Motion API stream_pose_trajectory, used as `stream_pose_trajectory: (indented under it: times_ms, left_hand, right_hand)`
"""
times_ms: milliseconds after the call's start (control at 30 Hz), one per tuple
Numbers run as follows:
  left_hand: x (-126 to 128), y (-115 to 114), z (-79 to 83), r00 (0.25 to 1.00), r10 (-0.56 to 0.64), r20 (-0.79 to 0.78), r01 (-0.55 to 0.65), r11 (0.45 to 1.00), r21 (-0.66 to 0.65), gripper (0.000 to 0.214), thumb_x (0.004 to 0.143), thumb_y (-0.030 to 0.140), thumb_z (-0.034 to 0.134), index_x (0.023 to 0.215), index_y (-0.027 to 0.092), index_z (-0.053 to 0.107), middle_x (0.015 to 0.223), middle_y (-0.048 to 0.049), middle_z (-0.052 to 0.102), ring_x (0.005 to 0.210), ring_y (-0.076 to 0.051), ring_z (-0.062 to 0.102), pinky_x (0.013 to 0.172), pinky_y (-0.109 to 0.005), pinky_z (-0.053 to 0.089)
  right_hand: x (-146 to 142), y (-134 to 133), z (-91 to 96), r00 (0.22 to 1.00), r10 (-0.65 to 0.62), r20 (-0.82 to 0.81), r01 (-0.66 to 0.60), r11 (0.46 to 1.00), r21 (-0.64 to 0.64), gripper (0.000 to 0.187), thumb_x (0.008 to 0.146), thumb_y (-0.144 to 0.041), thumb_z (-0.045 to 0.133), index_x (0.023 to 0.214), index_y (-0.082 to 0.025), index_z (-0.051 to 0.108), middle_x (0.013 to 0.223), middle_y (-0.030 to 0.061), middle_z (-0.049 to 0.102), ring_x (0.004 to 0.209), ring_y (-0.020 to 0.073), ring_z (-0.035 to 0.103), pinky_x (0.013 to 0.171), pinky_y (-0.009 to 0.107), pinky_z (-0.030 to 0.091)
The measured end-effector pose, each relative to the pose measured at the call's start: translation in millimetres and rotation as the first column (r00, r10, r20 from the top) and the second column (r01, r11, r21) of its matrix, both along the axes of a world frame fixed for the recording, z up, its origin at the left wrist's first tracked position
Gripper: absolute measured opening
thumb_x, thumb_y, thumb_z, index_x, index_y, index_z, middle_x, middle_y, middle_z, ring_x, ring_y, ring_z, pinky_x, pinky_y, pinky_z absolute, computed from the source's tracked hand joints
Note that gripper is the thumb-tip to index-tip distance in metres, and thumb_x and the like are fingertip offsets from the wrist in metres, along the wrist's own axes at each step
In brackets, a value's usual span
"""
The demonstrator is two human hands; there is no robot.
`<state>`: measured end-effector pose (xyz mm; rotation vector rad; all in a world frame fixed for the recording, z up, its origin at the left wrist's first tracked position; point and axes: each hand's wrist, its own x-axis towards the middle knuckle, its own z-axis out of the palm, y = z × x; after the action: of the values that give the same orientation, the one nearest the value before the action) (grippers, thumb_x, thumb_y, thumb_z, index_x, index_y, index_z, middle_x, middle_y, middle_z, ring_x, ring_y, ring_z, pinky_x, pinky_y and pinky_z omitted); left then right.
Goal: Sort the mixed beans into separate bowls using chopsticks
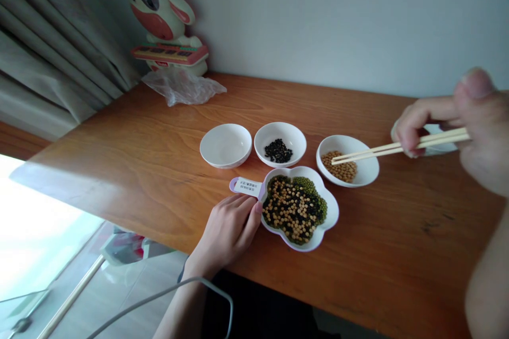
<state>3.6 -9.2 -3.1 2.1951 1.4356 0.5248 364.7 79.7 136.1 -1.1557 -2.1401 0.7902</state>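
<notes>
My right hand (449,116) is closed round a pair of light wooden chopsticks (382,150). Their tips are over the soybeans (342,170) in the right-hand white bowl (368,169). My left hand (230,228) lies on the table with its thumb against the rim of a flower-shaped dish (332,211), beside the dish's labelled purple handle (246,186). Some of its fingers are hidden. Mixed green, black and tan beans (294,209) fill the dish. Behind it, one white bowl (300,143) contains black beans (278,151), and another white bowl (226,145) is empty.
A cow-shaped toy keyboard (170,53) stands at the back left, with a crumpled clear plastic bag (185,87) before it. A whitish object (437,140) is partly hidden behind my right hand. A grey cable (159,295) crosses in front of my left forearm.
</notes>
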Motion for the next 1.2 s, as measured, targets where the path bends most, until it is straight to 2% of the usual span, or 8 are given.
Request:
stream_pose_trajectory:
  times_ms: [100,267,400,467,533,700,933,1200]
  left_hand:
    - [0,0,0.1,1.000,0.002,0.003,-0.002,1.000,0.016,0.033,0.110,0.029,0.037,0.078,0.022,0.043,0.078,-0.0015,0.059,0.073,-0.018,0.054,0.075,-0.033,0.040]
    - [0,0,-0.1,1.000,0.004,0.010,-0.004,1.000,0.022,0.033,0.109,0.029,0.037,0.078,0.022,0.044,0.079,-0.0018,0.060,0.074,-0.018,0.055,0.075,-0.033,0.041]
    - [0,0,-0.7,1.000,0.001,0.015,-0.001,1.000,0.019,0.033,0.110,0.029,0.036,0.079,0.022,0.045,0.079,-0.0021,0.060,0.074,-0.018,0.056,0.075,-0.033,0.041]
    - [0,0,-0.8,1.000,-0.001,0.014,0.001,1.000,0.016,0.034,0.110,0.030,0.036,0.078,0.022,0.044,0.079,-0.0021,0.060,0.074,-0.018,0.055,0.075,-0.033,0.041]
    - [-1,0,-0.8,1.000,-0.003,0.013,0.002,1.000,0.013,0.034,0.110,0.031,0.035,0.078,0.022,0.043,0.079,-0.0019,0.059,0.074,-0.018,0.055,0.075,-0.033,0.041]
    - [-1,0,-1.9,1.000,0.005,0.014,-0.005,1.000,0.009,0.033,0.110,0.030,0.037,0.079,0.022,0.045,0.080,-0.0021,0.061,0.074,-0.018,0.056,0.076,-0.033,0.042]
    - [-1,0,-1.6,0.999,0.003,0.032,-0.004,1.000,0.022,0.034,0.110,0.030,0.035,0.079,0.022,0.046,0.079,-0.0029,0.061,0.074,-0.018,0.056,0.075,-0.033,0.043]
    - [0,0,-0.1,0.999,-0.009,0.038,0.009,1.000,0.005,0.033,0.110,0.031,0.035,0.080,0.022,0.046,0.081,-0.0028,0.061,0.076,-0.019,0.056,0.078,-0.033,0.043]
  right_hand:
    - [15,3,-2.8,0.976,-0.191,0.103,0.182,0.979,0.093,0.063,0.109,-0.053,0.021,0.080,-0.024,0.069,0.080,0.0100,0.068,0.072,0.0226,0.056,0.063,0.040,0.036]
    - [22,3,-4.1,0.973,-0.197,0.121,0.191,0.980,0.054,0.062,0.109,-0.056,0.024,0.086,-0.025,0.072,0.088,0.0096,0.070,0.077,0.0211,0.058,0.065,0.038,0.037]
    - [7,-4,2.6,0.969,-0.218,0.117,0.205,0.972,0.111,0.063,0.109,-0.056,0.023,0.083,-0.024,0.071,0.089,0.0091,0.070,0.082,0.0231,0.059,0.074,0.043,0.035]
    - [-11,-7,5.5,0.978,-0.143,0.150,0.131,0.988,0.087,0.068,0.108,-0.057,0.018,0.080,-0.024,0.069,0.083,0.0085,0.068,0.075,0.0224,0.056,0.072,0.044,0.033]
    - [-33,-10,5.2,0.996,-0.023,0.086,0.023,1.000,0.007,0.067,0.108,-0.060,0.019,0.078,-0.023,0.067,0.075,0.0072,0.065,0.071,0.0211,0.055,0.071,0.041,0.036]
    - [-77,-15,-10.7,0.979,0.193,0.060,-0.184,0.974,-0.133,0.060,0.108,-0.059,0.026,0.080,-0.022,0.063,0.072,0.0022,0.064,0.064,0.0156,0.054,0.065,0.034,0.037]
    - [-102,-17,-29.4,0.938,0.336,0.083,-0.326,0.938,-0.117,0.058,0.109,-0.056,0.025,0.080,-0.019,0.059,0.067,0.0008,0.057,0.059,0.0138,0.047,0.059,0.033,0.030]
    - [-109,-14,-37.0,0.923,0.383,0.032,-0.379,0.921,-0.094,0.046,0.111,-0.046,0.032,0.082,-0.020,0.056,0.071,-0.0009,0.058,0.064,0.0130,0.048,0.064,0.031,0.031]
